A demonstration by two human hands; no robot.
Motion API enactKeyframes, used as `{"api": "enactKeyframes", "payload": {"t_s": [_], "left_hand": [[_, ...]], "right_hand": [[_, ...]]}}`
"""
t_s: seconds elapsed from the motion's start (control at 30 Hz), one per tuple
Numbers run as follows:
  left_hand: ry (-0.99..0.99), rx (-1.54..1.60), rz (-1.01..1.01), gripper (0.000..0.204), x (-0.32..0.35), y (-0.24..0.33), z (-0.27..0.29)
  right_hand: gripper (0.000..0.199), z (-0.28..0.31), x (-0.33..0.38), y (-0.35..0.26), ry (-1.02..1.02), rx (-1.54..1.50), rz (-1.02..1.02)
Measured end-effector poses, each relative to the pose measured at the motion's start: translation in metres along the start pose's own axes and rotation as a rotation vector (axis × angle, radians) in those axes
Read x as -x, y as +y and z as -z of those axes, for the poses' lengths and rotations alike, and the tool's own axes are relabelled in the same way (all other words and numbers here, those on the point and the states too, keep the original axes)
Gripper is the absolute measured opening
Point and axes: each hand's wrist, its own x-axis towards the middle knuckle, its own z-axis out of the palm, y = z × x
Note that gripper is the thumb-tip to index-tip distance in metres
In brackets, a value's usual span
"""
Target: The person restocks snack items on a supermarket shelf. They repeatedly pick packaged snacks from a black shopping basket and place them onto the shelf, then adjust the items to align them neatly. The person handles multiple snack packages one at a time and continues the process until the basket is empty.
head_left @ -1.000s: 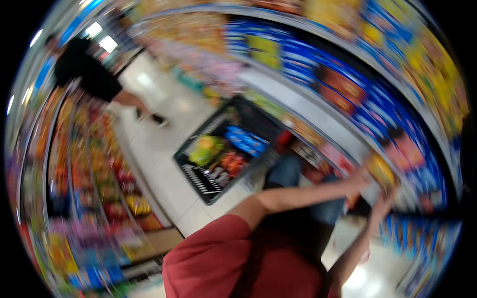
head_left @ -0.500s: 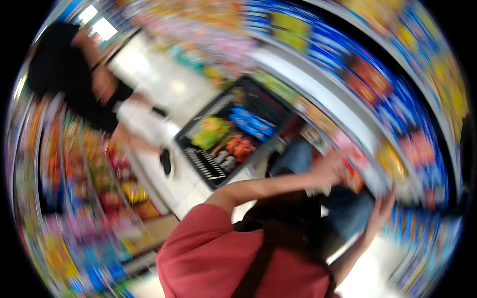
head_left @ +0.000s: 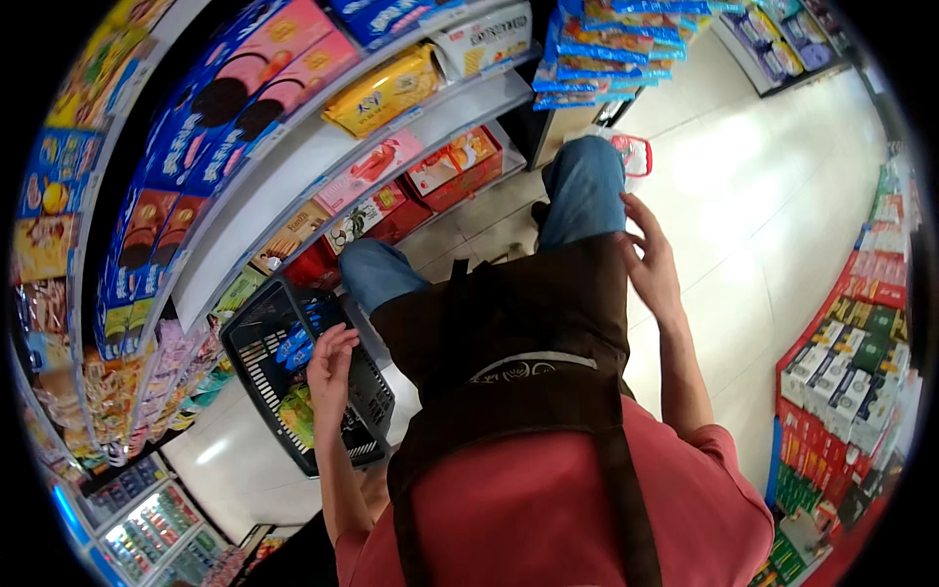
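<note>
My left hand (head_left: pixel 333 362) hovers above the near edge of a black plastic shopping basket (head_left: pixel 252 338); its fingers are loosely bent and I see nothing in them. Inside the basket lie blue packets (head_left: pixel 296 347) and a yellow-green bag (head_left: pixel 296 413); my hand and forearm hide part of the contents. Just beside my right knee, my right hand (head_left: pixel 653 262) is open and empty, with thumb and fingers apart. A clear container with a red rim (head_left: pixel 636 155) is on the floor beyond that knee, partly hidden by it.
Ahead, shelving holds a yellow packet (head_left: pixel 381 90), a white packet (head_left: pixel 481 39) and, lower down, red boxes (head_left: pixel 453 168). Blue-topped snack bags (head_left: pixel 616 49) hang at the shelf's end. Stacked boxes (head_left: pixel 841 362) line the right side. Glass-fronted coolers (head_left: pixel 152 528) stand far left.
My view has swung to the right, so the basket now appears on my left. Both hands have come away from the lower shelf and moved apart. The other person's legs are out of sight.
</note>
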Motion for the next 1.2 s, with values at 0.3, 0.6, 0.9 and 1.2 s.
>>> {"api": "enactKeyframes", "payload": {"t_s": [0.3, 0.6, 0.9, 1.2], "left_hand": [[-0.260, -0.197, 0.097, 0.035, -0.020, 0.041, 0.007], [-0.725, -0.459, 0.305, 0.049, -0.097, 0.036, -0.014], [-1.180, -0.546, 0.136, 0.054, -0.210, 0.034, -0.036], [-1.246, -0.571, 0.213, 0.053, -0.248, 0.119, -0.066]], "right_hand": [[0.077, -0.024, -0.037, 0.104, -0.206, 0.381, -0.041], [0.111, -0.071, -0.066, 0.116, -0.542, 0.577, -0.291], [0.124, -0.085, -0.090, 0.119, -0.653, 0.636, -0.616], [0.110, -0.071, -0.071, 0.097, -0.795, 0.594, -0.471]]}}
